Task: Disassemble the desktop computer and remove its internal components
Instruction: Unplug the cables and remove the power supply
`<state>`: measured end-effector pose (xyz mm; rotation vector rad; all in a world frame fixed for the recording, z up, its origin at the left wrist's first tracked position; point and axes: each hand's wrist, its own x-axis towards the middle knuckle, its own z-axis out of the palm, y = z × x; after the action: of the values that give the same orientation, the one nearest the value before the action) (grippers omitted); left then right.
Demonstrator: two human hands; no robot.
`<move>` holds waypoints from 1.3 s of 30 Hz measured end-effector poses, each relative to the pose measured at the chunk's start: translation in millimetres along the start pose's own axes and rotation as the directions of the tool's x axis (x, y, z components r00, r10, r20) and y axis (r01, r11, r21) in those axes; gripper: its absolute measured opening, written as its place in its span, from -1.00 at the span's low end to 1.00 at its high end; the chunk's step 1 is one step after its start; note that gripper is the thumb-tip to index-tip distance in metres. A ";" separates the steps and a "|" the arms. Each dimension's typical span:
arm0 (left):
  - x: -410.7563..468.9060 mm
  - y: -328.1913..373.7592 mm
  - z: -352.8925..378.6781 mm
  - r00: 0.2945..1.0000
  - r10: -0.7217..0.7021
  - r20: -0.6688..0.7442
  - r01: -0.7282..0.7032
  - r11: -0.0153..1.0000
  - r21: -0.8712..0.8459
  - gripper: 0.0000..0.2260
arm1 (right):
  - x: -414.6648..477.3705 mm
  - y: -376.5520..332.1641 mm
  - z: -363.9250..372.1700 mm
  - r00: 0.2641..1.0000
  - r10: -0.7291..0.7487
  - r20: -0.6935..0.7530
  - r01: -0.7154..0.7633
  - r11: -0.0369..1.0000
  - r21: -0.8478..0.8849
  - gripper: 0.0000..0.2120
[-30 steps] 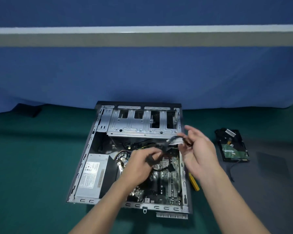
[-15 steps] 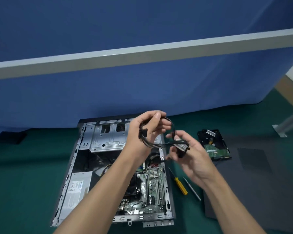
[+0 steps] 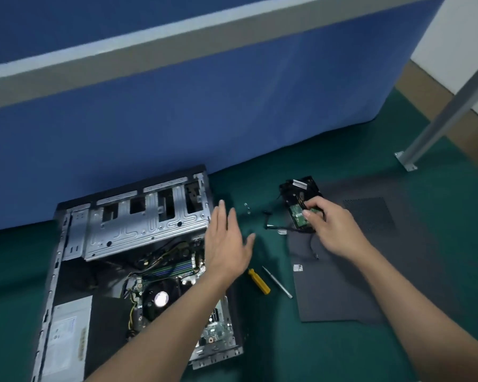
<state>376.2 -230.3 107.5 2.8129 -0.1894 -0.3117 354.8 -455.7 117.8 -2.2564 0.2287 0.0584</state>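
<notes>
- My left hand [image 3: 226, 244] hovers flat, fingers straight and spread, over the 3 o'clock edge of the open computer case [image 3: 146, 224].
- My right hand [image 3: 331, 227] curls its fingers onto the hard drive [image 3: 295, 194], at 2 o'clock from the case. I cannot tell whether they grip it.
- A black cable [image 3: 276, 228] lies at the drive's 9 o'clock.

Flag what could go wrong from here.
1. The right hand holds the cable on the hard drive, board side up: it may scratch or stress the board.
2. Loose screws beside the open left hand could get swept away.
3. A forearm could knock the screwdriver.
</notes>
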 end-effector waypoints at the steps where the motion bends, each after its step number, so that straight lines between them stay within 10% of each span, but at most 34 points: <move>1: -4.6 -3.6 9.4 0.999 0.029 -0.031 -0.025 0.994 0.103 -0.36 | 5.1 8.8 6.5 0.999 0.006 -0.037 -0.007 1.000 -0.016 -0.91; 10: -7.0 -7.9 22.0 0.978 0.104 -0.183 -0.079 0.987 0.139 -0.65 | 64.0 57.4 29.2 0.904 0.165 -0.395 -0.144 0.986 0.081 -0.78; 17: -9.1 -6.5 21.4 0.977 0.103 -0.185 -0.072 0.984 0.165 -0.75 | 61.8 87.8 52.6 0.900 0.366 -0.235 -0.426 0.853 -0.302 -0.62; 25: -9.5 -3.1 19.4 0.978 0.089 -0.187 -0.062 0.988 0.144 -0.79 | 20.1 55.9 77.6 0.859 0.276 -0.432 -0.443 0.824 -0.353 -0.55; 31: -12.1 -5.8 18.5 0.969 0.108 -0.221 -0.094 0.993 0.070 -0.76 | -31.3 9.4 125.4 0.971 -0.157 0.179 0.216 0.895 -0.390 -0.78; 39: -30.3 -11.4 18.6 0.969 0.187 -0.159 -0.185 0.982 0.029 -0.66 | -47.3 0.3 163.7 0.930 0.138 0.342 0.057 0.863 -0.502 -0.62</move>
<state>343.6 -219.9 92.5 2.7898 -0.4166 -0.0393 314.0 -323.6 18.3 -2.7033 0.0594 0.6292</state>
